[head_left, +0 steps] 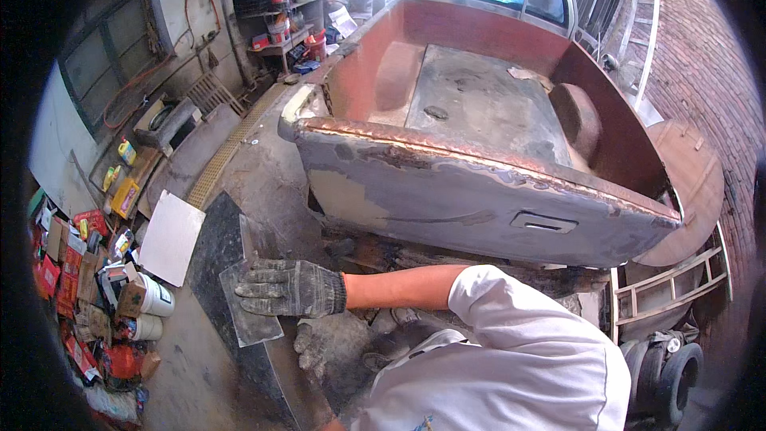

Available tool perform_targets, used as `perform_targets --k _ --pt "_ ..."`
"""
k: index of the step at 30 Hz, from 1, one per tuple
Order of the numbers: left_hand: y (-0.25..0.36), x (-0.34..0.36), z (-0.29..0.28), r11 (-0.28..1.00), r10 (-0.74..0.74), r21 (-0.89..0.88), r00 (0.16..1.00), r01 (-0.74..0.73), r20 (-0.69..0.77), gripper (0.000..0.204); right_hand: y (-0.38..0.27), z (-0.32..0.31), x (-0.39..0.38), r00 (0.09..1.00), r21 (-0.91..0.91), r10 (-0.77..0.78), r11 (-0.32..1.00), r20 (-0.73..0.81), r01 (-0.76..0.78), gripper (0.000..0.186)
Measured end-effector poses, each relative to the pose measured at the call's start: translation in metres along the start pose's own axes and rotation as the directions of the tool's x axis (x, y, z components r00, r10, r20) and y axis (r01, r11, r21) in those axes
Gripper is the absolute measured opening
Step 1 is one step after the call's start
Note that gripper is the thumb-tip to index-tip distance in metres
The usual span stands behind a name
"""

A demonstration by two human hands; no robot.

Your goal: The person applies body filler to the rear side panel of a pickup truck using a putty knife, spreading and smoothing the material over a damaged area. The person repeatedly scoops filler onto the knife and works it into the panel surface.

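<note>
My right arm, in a white sleeve, reaches across to the left. My right hand (291, 289), in a dirty grey work glove, lies flat with its fingers stretched out on a small grey flat piece (257, 330). That piece rests on a long dark sheet (217, 259) that runs down toward the lower edge. Just below the right hand is a second dusty glove (315, 347), seemingly on my left hand, near the sheet's edge. Its fingers show only dimly, and I cannot tell what they hold.
A pickup bed (487, 104) with a patchy grey, rusty-edged tailgate (471, 199) stands ahead. On the left are a pale board (171, 238), a white bucket (157, 295) and heaped boxes. A wooden ladder-like frame (670, 283) and tyres (678, 381) are at right.
</note>
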State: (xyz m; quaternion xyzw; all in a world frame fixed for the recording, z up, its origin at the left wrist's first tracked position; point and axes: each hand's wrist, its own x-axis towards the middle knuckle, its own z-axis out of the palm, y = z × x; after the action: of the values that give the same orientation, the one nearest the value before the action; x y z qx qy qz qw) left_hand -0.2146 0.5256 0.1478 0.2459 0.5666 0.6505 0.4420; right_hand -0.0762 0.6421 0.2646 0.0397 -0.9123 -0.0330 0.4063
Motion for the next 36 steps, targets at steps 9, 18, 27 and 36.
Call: perform_targets --k 9,18,27,36 --pt "0.0 -0.001 -0.002 0.998 0.02 0.061 0.999 -0.018 -0.04 0.049 0.011 0.008 -0.026 0.996 -0.016 0.066 0.998 0.058 -0.065 0.055" --pt "0.0 0.002 -0.004 0.992 0.051 0.12 0.996 -0.042 -0.073 0.05 0.005 0.01 0.009 0.975 -0.199 0.217 0.954 -0.046 -0.222 0.054" --pt "-0.003 0.0 -0.008 0.973 0.086 0.227 0.986 -0.052 -0.142 0.052 0.012 0.032 -0.02 0.98 -0.055 0.199 0.978 -0.006 -0.199 0.055" --pt "0.002 -0.034 -0.032 0.84 0.202 0.541 0.943 -0.028 -0.265 0.054 0.07 0.03 -0.041 0.816 0.207 0.568 0.816 -0.108 -0.54 0.045"
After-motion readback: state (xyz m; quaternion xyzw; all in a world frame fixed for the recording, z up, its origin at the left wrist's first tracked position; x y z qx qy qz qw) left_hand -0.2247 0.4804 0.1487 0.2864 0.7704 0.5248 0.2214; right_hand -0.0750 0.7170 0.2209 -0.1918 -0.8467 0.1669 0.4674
